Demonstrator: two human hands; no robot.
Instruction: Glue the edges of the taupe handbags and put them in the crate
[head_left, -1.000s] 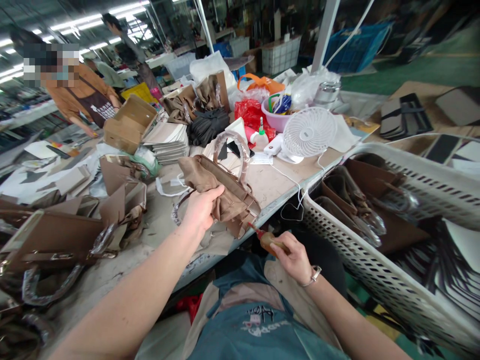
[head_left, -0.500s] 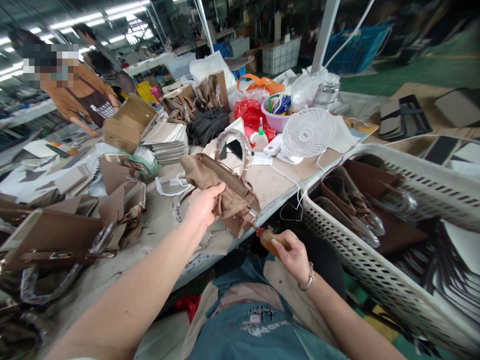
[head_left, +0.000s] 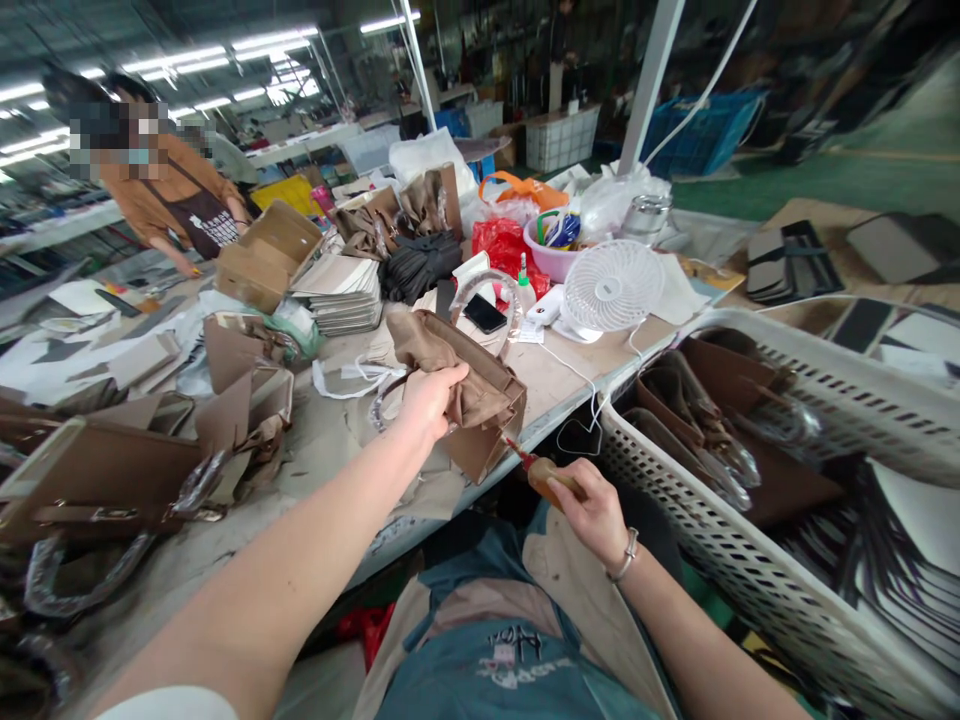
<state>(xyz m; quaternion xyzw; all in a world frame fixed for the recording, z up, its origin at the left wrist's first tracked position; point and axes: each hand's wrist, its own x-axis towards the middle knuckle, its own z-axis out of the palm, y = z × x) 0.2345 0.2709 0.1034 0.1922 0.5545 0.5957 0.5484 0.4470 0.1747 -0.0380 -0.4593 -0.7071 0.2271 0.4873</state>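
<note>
A brown handbag [head_left: 484, 455] rests tilted at the table's near edge, its soft brown lining bunched out of the top. My left hand [head_left: 431, 405] is closed on that lining, fingers pressed into the cloth. One plastic-wrapped handle [head_left: 517, 310] loops up behind the bag. My right hand [head_left: 589, 505] grips an amber glue bottle [head_left: 547, 482] with a red, narrow nozzle. The nozzle tip points at the bag's lower right edge; whether it touches cannot be made out.
More brown bags [head_left: 112, 470] crowd the table's left. A white fan [head_left: 613, 285], a phone [head_left: 485, 314] and a stack of panels [head_left: 345, 300] stand behind. On the right is a white perforated basket [head_left: 697, 525] holding bag parts. A co-worker [head_left: 180, 190] stands across the table at far left.
The view has shifted slightly. The bag has turned a little, showing more of its side panel, and the glue bottle's nozzle sits slightly lower along its edge. Both hands keep their holds.
</note>
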